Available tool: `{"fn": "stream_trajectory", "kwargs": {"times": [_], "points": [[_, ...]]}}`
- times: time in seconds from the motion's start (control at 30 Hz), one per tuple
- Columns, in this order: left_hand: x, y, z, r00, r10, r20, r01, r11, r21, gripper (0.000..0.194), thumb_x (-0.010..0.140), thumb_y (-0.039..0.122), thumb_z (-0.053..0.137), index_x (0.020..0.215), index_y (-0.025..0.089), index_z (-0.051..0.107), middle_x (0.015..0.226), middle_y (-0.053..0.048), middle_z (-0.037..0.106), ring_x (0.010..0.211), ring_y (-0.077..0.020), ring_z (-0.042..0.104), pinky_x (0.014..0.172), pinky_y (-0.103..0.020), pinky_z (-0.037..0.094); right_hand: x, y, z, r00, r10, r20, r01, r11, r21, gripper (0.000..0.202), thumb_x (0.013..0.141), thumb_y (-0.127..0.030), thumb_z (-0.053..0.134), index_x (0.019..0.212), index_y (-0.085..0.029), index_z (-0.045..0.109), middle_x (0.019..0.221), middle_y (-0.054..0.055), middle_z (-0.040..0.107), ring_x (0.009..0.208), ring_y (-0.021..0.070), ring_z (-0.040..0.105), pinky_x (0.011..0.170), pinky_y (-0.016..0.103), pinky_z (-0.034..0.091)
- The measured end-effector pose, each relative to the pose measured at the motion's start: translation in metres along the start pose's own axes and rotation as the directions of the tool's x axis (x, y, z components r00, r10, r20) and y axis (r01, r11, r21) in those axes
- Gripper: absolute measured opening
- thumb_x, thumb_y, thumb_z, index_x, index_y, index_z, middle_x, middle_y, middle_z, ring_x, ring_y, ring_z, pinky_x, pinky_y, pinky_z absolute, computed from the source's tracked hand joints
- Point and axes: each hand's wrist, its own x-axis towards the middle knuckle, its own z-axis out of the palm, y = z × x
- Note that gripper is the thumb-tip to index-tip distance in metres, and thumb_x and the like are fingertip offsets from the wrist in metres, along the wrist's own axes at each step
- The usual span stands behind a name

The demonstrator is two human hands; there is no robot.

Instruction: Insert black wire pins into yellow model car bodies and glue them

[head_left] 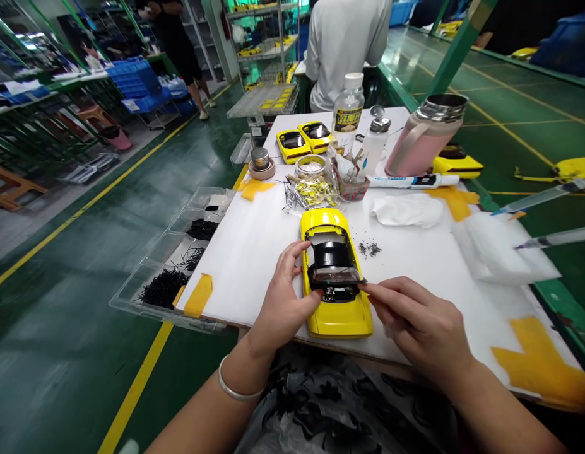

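left hand point(283, 304) grips the yellow model car point(340, 319); right hand point(427, 328) perhaps pinches its window point(337, 274). uneven pressure could crack it.

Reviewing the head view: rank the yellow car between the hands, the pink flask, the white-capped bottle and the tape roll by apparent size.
Largest to smallest:
yellow car
pink flask
white-capped bottle
tape roll

Open pink flask point(422, 142) on white tabletop point(254, 221); person point(346, 47) in grey beyond; blue crates point(135, 82) left.
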Motion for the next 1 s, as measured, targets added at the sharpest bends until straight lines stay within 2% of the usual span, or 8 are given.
{"fn": "stream_trajectory", "kwargs": {"times": [0.2, 0.37, 0.5, 0.6, 0.73, 0.83, 0.9, 1.0], "points": [[0.001, -0.004, 0.001, 1.000, -0.001, -0.003, 0.001, 1.000, 0.004, 0.076, 0.079, 0.014, 0.070, 0.148, 0.029, 0.044, 0.161, -0.009, 0.044, 0.152, -0.0287, 0.038, 0.119, -0.045, 0.040, -0.001, 0.000, -0.001, 0.995, -0.042, 0.088, 0.047, 0.997, -0.059, 0.034, 0.095, -0.004, 0.047, 0.116, -0.016, 0.072, 0.096, 0.005, 0.068, 0.073, 0.0115, 0.067, 0.061, 0.023, 0.052], [-0.001, -0.006, -0.002, 1.000, 0.009, 0.012, -0.009, 1.000, -0.006, 0.073, 0.080, 0.016, 0.072, 0.146, 0.030, 0.046, 0.164, -0.008, 0.039, 0.154, -0.0294, 0.035, 0.120, -0.045, 0.038, -0.002, 0.006, -0.004, 0.989, -0.102, 0.111, 0.109, 0.992, -0.060, 0.036, 0.095, -0.004, 0.047, 0.119, -0.018, 0.071, 0.104, 0.006, 0.070, 0.080, 0.0131, 0.069, 0.063, 0.023, 0.052], [-0.002, -0.004, -0.005, 0.999, -0.032, 0.010, 0.034, 0.980, -0.198, 0.077, 0.078, 0.024, 0.080, 0.147, 0.031, 0.046, 0.163, -0.007, 0.041, 0.157, -0.0285, 0.030, 0.126, -0.044, 0.032, -0.002, 0.017, -0.016, 0.994, 0.108, 0.004, -0.107, 0.983, 0.147, 0.034, 0.102, -0.011, 0.047, 0.129, -0.021, 0.066, 0.108, 0.006, 0.070, 0.094, 0.0136, 0.068, 0.078, 0.023, 0.054], [0.002, -0.001, -0.003, 0.998, -0.055, -0.040, 0.038, 0.939, -0.343, 0.072, 0.081, 0.037, 0.081, 0.145, 0.032, 0.048, 0.163, -0.006, 0.042, 0.159, -0.0285, 0.028, 0.127, -0.044, 0.032, -0.005, 0.031, -0.029, 0.949, 0.310, -0.053, -0.295, 0.936, 0.193, 0.033, 0.108, -0.028, 0.042, 0.121, -0.023, 0.072, 0.104, 0.006, 0.069, 0.094, 0.0168, 0.067, 0.080, 0.029, 0.054], [0.010, 0.002, 0.006, 0.992, -0.091, -0.090, 0.056, 0.941, -0.335, 0.066, 0.083, 0.040, 0.080, 0.141, 0.028, 0.051, 0.158, -0.009, 0.048, 0.157, -0.0288, 0.033, 0.129, -0.046, 0.030, -0.013, 0.048, -0.047, 0.858, 0.495, 0.138, -0.513, 0.842, 0.168, 0.049, 0.107, -0.052, 0.042, 0.102, -0.021, 0.080, 0.091, 0.008, 0.072, 0.070, 0.0167, 0.066, 0.063, 0.031, 0.054], [0.009, -0.001, 0.008, 0.995, -0.086, -0.055, 0.065, 0.950, -0.306, 0.071, 0.080, 0.032, 0.084, 0.143, 0.029, 0.051, 0.159, -0.008, 0.047, 0.156, -0.0276, 0.034, 0.131, -0.046, 0.027, -0.013, 0.052, -0.060, 0.758, 0.606, 0.241, -0.651, 0.685, 0.327, 0.058, 0.099, -0.066, 0.050, 0.092, -0.018, 0.080, 0.088, 0.011, 0.074, 0.064, 0.0185, 0.067, 0.052, 0.030, 0.056], [0.006, -0.004, 0.006, 0.996, -0.083, -0.043, 0.068, 0.957, -0.282, 0.072, 0.078, 0.029, 0.086, 0.143, 0.030, 0.052, 0.161, -0.007, 0.044, 0.157, -0.0280, 0.033, 0.131, -0.047, 0.026, -0.006, 0.051, -0.067, 0.716, 0.666, 0.210, -0.681, 0.597, 0.424, 0.054, 0.090, -0.068, 0.063, 0.087, -0.017, 0.079, 0.090, 0.013, 0.076, 0.071, 0.0214, 0.071, 0.053, 0.030, 0.059], [0.003, -0.008, 0.004, 0.995, -0.082, -0.051, 0.067, 0.966, -0.251, 0.069, 0.077, 0.027, 0.087, 0.139, 0.030, 0.056, 0.163, -0.007, 0.042, 0.157, -0.0290, 0.033, 0.132, -0.046, 0.025, 0.012, 0.048, -0.067, 0.682, 0.719, 0.137, -0.688, 0.566, 0.453, 0.040, 0.076, -0.056, 0.083, 0.086, -0.017, 0.080, 0.084, 0.010, 0.077, 0.061, 0.0170, 0.066, 0.052, 0.027, 0.057]]}}
